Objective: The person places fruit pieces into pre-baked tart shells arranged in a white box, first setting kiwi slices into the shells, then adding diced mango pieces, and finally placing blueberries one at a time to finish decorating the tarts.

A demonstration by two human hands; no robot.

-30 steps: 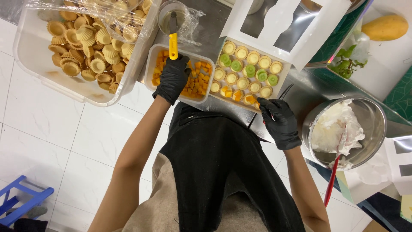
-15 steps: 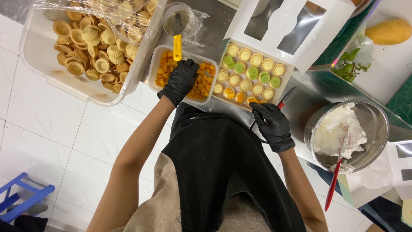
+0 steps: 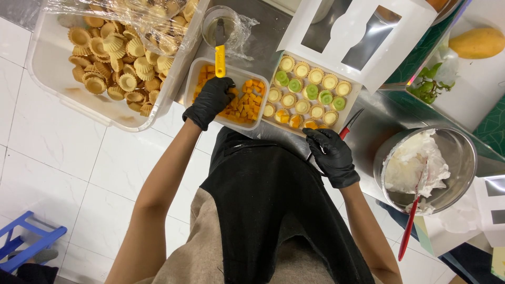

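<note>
I see my black-gloved left hand [image 3: 212, 100] curled into the white rectangular tub of orange mango cubes [image 3: 243, 100], fingers pinching at the diced pieces on its left side. My black-gloved right hand [image 3: 332, 153] rests loosely open just near the white box of small filled tart shells [image 3: 307, 93], right of the tub.

Left hand [image 3: 213, 100] sits in the fruit tub [image 3: 195, 79], boxed in: shell bin [image 3: 58, 89] hard on its outer side, yellow-handled tool [image 3: 220, 52] just beyond the fingers, tart box [image 3: 359, 93] on the inner side. Right hand [image 3: 332, 155] has bare steel [image 3: 376, 129] beyond it, cream bowl [image 3: 465, 152] flanking it.
</note>
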